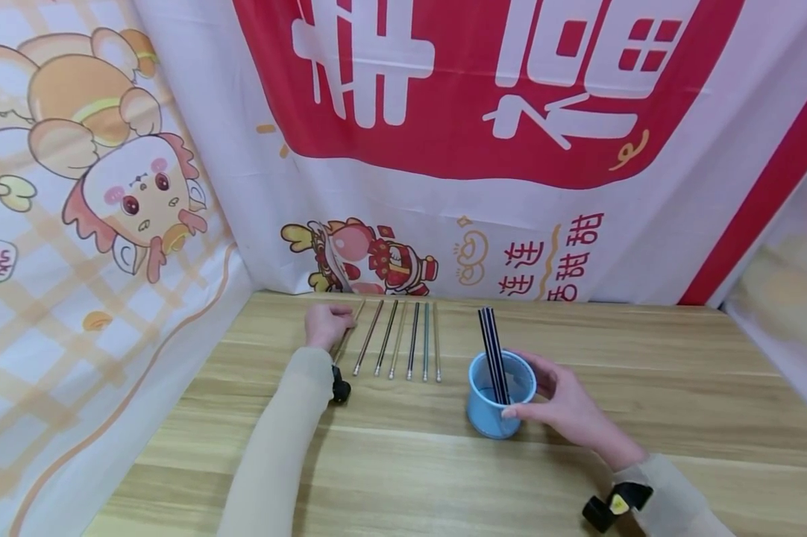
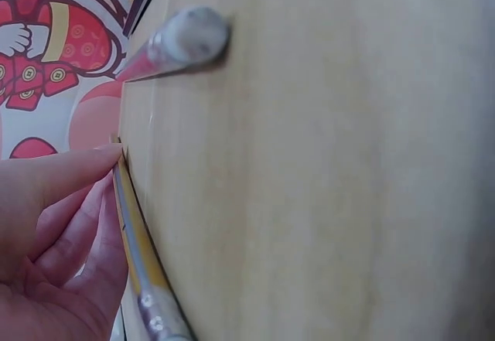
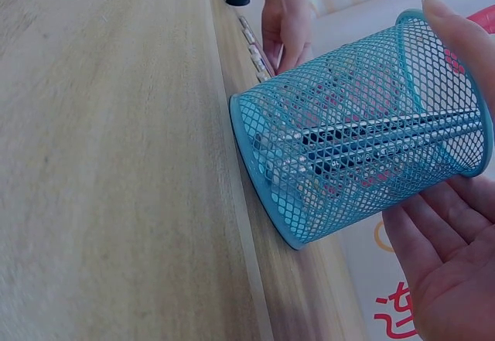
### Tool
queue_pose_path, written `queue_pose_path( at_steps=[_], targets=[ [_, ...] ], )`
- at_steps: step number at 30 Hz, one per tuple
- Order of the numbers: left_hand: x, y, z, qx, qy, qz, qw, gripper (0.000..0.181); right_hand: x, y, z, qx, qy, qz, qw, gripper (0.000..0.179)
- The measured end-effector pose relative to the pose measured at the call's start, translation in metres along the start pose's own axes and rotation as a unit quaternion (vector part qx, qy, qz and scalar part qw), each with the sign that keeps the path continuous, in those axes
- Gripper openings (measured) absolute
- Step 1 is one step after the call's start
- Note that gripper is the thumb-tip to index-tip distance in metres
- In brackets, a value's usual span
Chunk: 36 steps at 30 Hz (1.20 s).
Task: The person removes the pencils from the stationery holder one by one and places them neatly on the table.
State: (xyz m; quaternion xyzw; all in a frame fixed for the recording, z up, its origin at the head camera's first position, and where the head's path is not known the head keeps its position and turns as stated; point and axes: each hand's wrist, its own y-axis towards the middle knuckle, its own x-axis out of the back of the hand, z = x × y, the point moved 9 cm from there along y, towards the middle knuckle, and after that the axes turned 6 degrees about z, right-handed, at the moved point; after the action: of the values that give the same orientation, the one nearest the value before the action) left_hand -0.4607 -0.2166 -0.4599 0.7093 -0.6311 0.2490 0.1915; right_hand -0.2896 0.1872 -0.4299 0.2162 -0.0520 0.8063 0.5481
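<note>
At the left end of a row of pencils, my left hand (image 1: 327, 326) pinches a yellowish pencil (image 2: 139, 236) between thumb and fingers, low over the table. Its metal eraser end points toward me. Several more pencils (image 1: 413, 343) lie side by side just right of that hand, some dark, some pale, one greenish. My right hand (image 1: 571, 406) holds a light blue mesh pencil cup (image 1: 489, 424) by its right side, thumb at the near rim and fingers at the far side. The cup stands upright on the table. Dark striped pencils (image 1: 492, 347) lean inside it, rising above the rim.
The wood-grain table (image 1: 390, 462) ends at a printed cloth (image 1: 403, 175) hanging along the back. Another patterned cloth (image 1: 108, 358) borders the left side. Bare tabletop lies between the pencil row and the cup. A black wrist camera (image 1: 339, 385) sits on the left sleeve.
</note>
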Motion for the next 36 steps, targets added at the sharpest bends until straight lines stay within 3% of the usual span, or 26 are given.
queue_pose_path(
  at_steps=[5,12,17,22,26,31,36],
  targets=[
    [0.000,0.001,0.001,0.013,-0.004,0.000,0.9999,0.026,0.000,0.001,-0.001,-0.005,0.002,0.002,1.0000,0.080],
    [0.001,0.000,-0.004,0.005,-0.001,-0.002,1.0000,0.030,0.000,0.001,0.000,0.004,0.007,0.003,1.0000,0.080],
    [0.006,-0.004,-0.008,0.013,-0.021,-0.003,0.9997,0.033,0.000,0.000,-0.001,0.014,0.011,0.004,0.9998,0.080],
    [0.021,-0.007,-0.032,-0.028,-0.060,-0.017,0.9977,0.032,0.000,0.000,-0.001,0.018,0.009,0.000,0.9998,0.080],
    [0.026,-0.014,-0.052,-0.055,-0.079,-0.011,0.9953,0.034,0.001,0.000,-0.001,0.020,0.009,0.000,0.9998,0.080],
    [0.019,-0.030,-0.077,-0.081,-0.096,0.008,0.9920,0.036,0.000,0.000,0.000,0.021,0.010,0.001,0.9997,0.080],
    [0.002,-0.052,-0.106,-0.126,-0.104,0.032,0.9860,0.038,0.000,0.001,0.001,0.019,0.009,0.001,0.9998,0.081]
  ],
)
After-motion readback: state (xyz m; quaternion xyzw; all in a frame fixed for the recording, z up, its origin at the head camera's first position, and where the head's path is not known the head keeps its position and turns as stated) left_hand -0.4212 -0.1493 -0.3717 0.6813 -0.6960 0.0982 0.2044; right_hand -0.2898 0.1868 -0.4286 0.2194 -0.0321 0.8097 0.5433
